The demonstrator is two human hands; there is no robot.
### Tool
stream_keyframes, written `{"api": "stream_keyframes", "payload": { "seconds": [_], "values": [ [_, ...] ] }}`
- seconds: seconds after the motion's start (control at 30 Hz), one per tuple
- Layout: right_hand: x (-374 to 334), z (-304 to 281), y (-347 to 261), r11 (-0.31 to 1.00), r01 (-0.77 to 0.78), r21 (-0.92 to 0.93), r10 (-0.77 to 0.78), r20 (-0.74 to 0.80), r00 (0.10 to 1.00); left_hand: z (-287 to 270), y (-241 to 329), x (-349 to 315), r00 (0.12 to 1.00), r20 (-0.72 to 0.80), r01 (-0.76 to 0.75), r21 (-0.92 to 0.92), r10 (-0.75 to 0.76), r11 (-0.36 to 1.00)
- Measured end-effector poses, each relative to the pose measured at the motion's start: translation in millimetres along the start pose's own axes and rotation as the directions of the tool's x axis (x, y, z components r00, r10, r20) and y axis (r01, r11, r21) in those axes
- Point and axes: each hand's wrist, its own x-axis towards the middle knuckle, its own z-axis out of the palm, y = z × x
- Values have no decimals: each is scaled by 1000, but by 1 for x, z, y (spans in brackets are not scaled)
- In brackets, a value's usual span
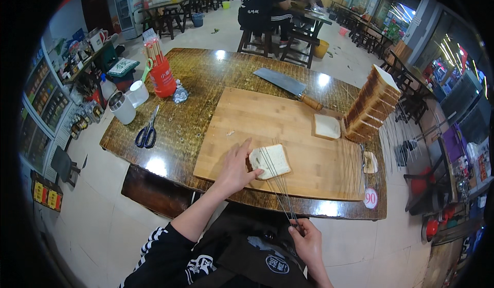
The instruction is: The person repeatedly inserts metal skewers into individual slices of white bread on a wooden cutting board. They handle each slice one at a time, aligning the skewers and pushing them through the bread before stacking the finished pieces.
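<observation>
On the wooden cutting board lies a slice of white bread. My left hand grips its left side, the thumb at the near corner and the fingers along the far-left edge. Low in front of my apron, my right hand pinches several thin metal skewers by their near ends. Their far lengths cross over the slice; whether any pierce it I cannot tell. Another bread slice rests near the board's right side. Beside it stands a tall, leaning stack of sliced bread.
A cleaver lies beyond the board. To the left are scissors, a metal cup, a white cup and a red chopstick holder. Loose skewers and a bread piece lie at right. People sit farther off.
</observation>
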Motion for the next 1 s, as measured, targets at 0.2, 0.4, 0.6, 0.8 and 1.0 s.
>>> {"api": "stream_keyframes", "payload": {
  "seconds": [0.2,0.4,0.6,0.8,1.0],
  "values": [
    [12,9,2,1000,17,4,-17,-2,1000,1,-1,1,1000,8,8,-45,-8,999],
    [14,12,1,994,98,-43,-99,-32,995,2,-1,0,999,-36,-16,-25,15,1000],
    [19,13,0,980,178,-90,-183,-48,982,3,-3,5,1000,-7,11,-70,-11,997],
    [16,9,-9,974,172,-149,-177,-25,984,-1,-1,2,999,32,41,-73,-38,997],
    [14,10,-7,982,135,-132,-139,-22,990,2,8,-10,992,44,-124,264,117,957]
  ]
}}
